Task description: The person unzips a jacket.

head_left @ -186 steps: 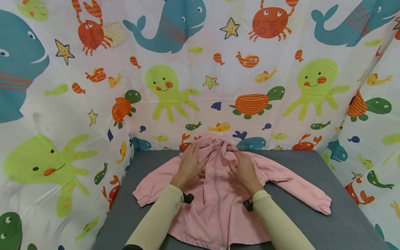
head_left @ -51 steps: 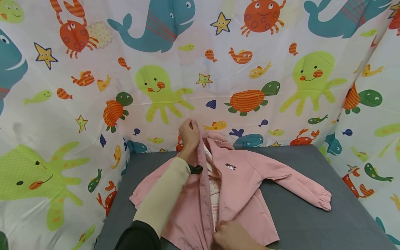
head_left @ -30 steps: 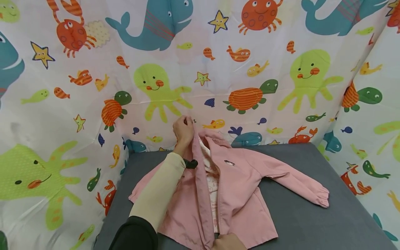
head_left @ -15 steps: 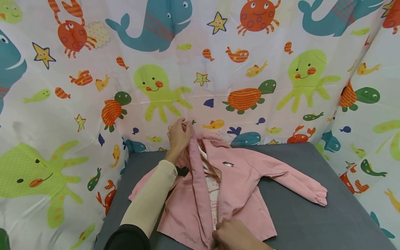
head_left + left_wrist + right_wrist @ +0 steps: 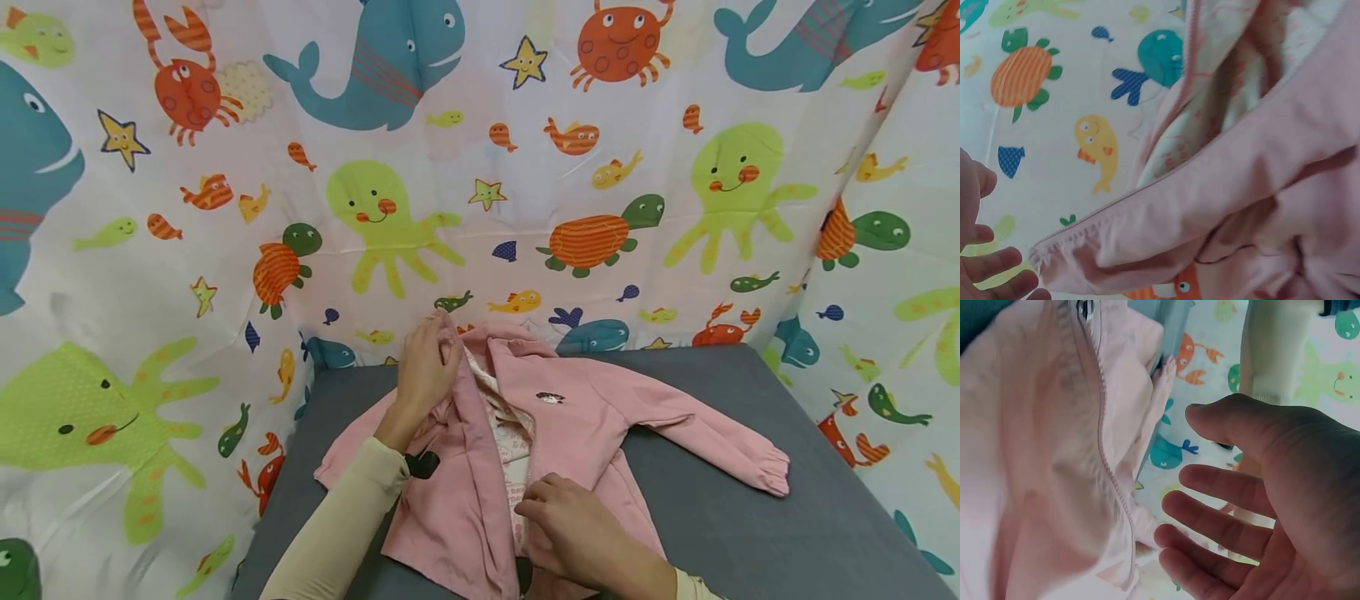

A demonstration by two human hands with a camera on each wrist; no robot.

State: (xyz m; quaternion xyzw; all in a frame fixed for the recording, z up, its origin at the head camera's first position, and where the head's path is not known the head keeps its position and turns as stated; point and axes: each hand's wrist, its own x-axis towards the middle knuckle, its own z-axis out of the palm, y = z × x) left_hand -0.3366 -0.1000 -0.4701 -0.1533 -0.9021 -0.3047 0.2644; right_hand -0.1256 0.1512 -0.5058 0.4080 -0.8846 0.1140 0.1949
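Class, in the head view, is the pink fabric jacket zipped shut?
No: the pink fabric jacket gapes open, showing white, pink-printed fabric lining.

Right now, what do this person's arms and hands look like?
The left hand and right hand wear no gloves. The left sleeve and right sleeve are cream. A small black fitting sits at the end of the left sleeve; a dark piece shows beside the right hand.

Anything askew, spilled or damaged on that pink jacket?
No spill or damage shows. The pink jacket is askew in front: one panel bunches up at the left hand while the other lies flatter, exposing the printed lining.
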